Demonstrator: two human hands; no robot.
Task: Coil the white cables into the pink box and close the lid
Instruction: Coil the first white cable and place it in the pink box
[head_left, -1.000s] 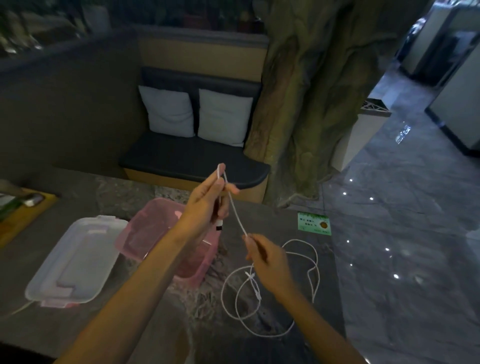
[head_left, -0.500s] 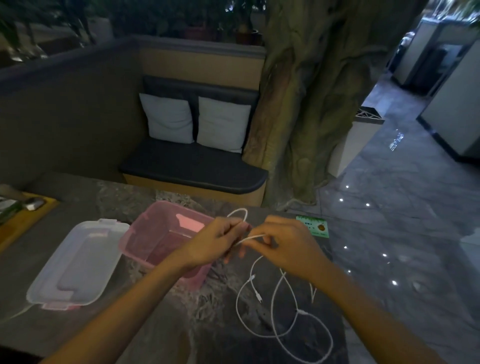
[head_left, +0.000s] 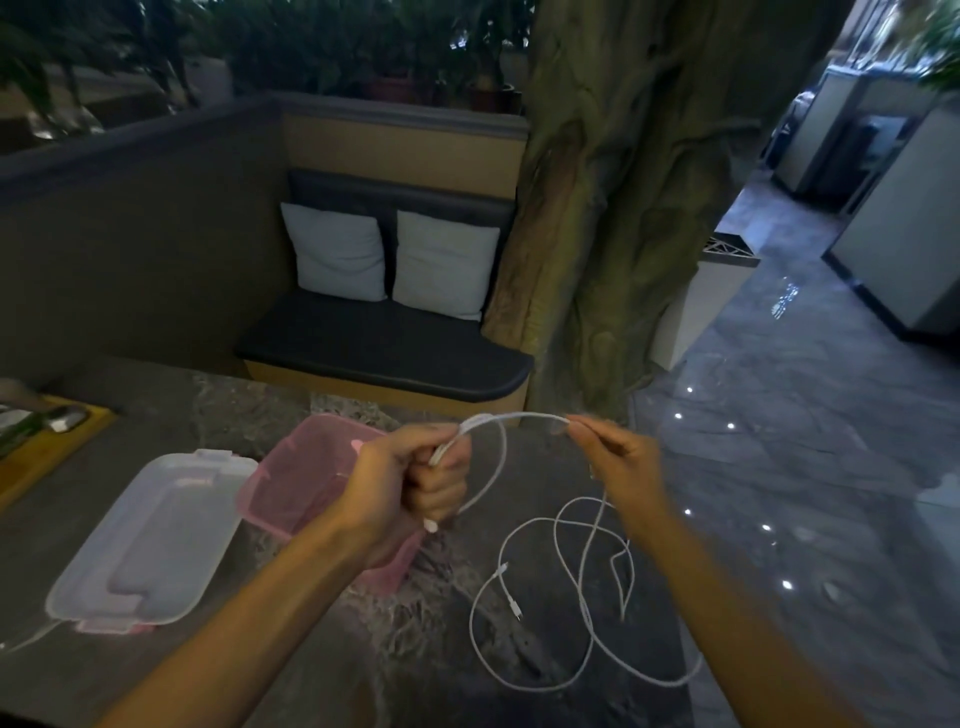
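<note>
Both hands are up over the dark marbled stone tabletop, busy with a thin white charging cable. Her or his left hand is clenched in a fist around a gathered bunch of the cable, with a plug end poking out below the little finger, while the right hand pinches the strand between thumb and fingertips, so a short arc stretches between the two. From the right hand the rest trails down into loose, tangled loops lying on the tabletop below it, and a small connector shows among them. Just behind and beneath the left hand sits the open translucent pink plastic box, and beyond that, further to the left, lies its clear rectangular lid, flat on the tabletop. I would say the coiling is only begun: most of the length is not yet wound. Next, it seems, the right hand must bring its strand round to the left fist to lay another loop, letting slack run up without snagging where the loops cross.
</note>
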